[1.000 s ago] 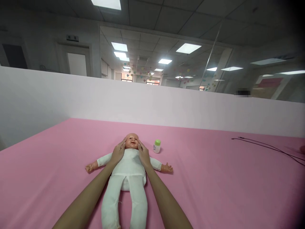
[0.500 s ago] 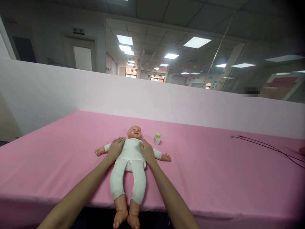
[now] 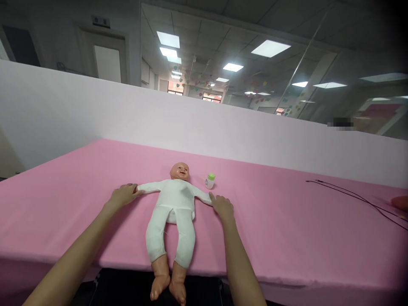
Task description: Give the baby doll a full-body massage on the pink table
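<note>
Grip, left: my left hand (image 3: 123, 196) lies palm down over the end of the doll's outstretched arm, fingers loosely curled over the doll's hand, which is hidden under mine; I cannot tell whether I am clasping it or only resting on it.
Grip, right: my right hand (image 3: 222, 207) covers the end of the doll's other arm the same way, fingers bent over it; again I cannot tell if it is a true clasp.
Doll: doll (image 3: 174, 204) on its back in a white suit, arms spread wide to both sides, head pointing away from me, mouth open.
Doll, legs: both legs run toward me and the bare feet hang past the near edge of the table.
Place: doll lies on the pink table cover (image 3: 280, 238), roughly midway between the left side and the middle of the surface.
Bottle: small white bottle with a green cap (image 3: 209, 181) stands upright just beside the doll's shoulder, near my right hand but apart from it.
Cable: thin black cable (image 3: 353, 196) trails across the cover well off to the right.
Backdrop: plain white partition (image 3: 223, 131) rises behind the table.
</note>
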Tool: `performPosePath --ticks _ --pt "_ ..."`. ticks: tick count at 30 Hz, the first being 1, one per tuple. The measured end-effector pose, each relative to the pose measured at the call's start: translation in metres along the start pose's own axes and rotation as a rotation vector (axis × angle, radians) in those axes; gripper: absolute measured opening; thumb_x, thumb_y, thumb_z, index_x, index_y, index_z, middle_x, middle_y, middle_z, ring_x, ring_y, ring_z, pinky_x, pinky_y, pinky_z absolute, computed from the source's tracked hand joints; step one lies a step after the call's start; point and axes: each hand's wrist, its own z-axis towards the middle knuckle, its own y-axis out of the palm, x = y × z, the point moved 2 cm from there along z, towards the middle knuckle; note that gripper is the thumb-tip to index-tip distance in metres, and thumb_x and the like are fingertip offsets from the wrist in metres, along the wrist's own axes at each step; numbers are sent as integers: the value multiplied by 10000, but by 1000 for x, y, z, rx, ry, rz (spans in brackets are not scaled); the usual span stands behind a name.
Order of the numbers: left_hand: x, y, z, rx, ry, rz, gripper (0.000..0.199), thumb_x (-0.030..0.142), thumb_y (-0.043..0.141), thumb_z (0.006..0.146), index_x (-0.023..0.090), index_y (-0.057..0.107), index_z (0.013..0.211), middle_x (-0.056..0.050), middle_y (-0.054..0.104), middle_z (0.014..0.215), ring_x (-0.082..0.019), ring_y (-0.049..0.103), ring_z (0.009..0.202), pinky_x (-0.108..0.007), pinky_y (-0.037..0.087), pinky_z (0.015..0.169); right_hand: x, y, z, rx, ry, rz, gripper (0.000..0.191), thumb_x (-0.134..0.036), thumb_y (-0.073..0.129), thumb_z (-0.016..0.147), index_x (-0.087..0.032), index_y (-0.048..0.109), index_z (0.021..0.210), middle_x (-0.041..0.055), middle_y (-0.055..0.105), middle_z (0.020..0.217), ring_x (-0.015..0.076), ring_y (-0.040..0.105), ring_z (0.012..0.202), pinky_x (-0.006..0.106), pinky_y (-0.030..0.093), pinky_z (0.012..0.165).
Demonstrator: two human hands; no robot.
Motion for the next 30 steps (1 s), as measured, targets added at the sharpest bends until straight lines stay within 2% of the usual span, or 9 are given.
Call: performPosePath --ticks 4,7,10,14,18,21,24,26,30 --pt "-23 -11 -11 -16 55 -74 301 528 689 769 241 609 726 -77 714 822 -258 642 707 -299 385 604 10 -19 3 -115 230 -72 735 -676 334 1016 -84 695 1258 291 673 1274 427 584 1255 515 453 974" --pt "-25 -14 -13 70 17 -246 208 431 736 675 246 669 742 -53 712 782 -235 628 666 -275 354 554 10 -27 1 -162 294 -45 717 -683 396 995 -79 681 1257 291 676 1253 416 632 1203 505 478 941" --pt "-15 -16 -5 182 -28 -642 315 463 779 653 221 729 849 -51 721 782 -227 646 678 -275 424 570 10 -27 -1 -181 312 58 648 -707 507 941 -113 701 1114 252 723 1098 379 711 1011 460 518 823" --pt "13 -10 12 364 -128 -1095 391 522 833 662 183 709 811 -63 716 805 -215 667 724 -297 506 629 2 -18 3 -23 214 572 545 -629 766 777 -176 638 1052 99 737 840 237 675 615 350 516 590" --pt "50 12 26 480 -203 -1193 309 452 800 701 181 677 781 -87 729 843 -241 690 799 -338 543 702 -17 -2 9 126 146 1148 549 -609 830 690 -180 646 978 19 697 707 174 609 525 296 502 506" --pt "71 28 28 535 -85 -1180 307 385 757 726 180 695 945 -105 759 992 -277 712 942 -376 563 828 -35 10 7 137 75 1272 525 -550 841 685 -152 695 995 45 734 781 184 647 622 303 546 595" --pt "83 33 21 558 104 -1052 325 367 685 804 181 702 1070 -102 762 1088 -276 708 988 -391 562 907 -51 15 -1 220 -97 1153 551 -471 795 760 -148 704 1197 69 765 957 191 653 709 322 560 684" --pt "87 31 14 554 256 -877 297 354 628 872 197 722 1107 -100 758 1154 -279 691 1056 -401 549 962 -59 14 -8 253 -256 1006 510 -424 756 815 -176 704 1258 75 764 1036 212 661 788 346 564 749" --pt "96 25 5 422 616 -529 291 283 510 986 253 780 1092 -97 754 1208 -270 667 1143 -426 514 1028 -75 11 -20 118 -700 662 320 -266 577 946 -274 761 1208 56 738 1262 273 643 1131 437 512 1011"
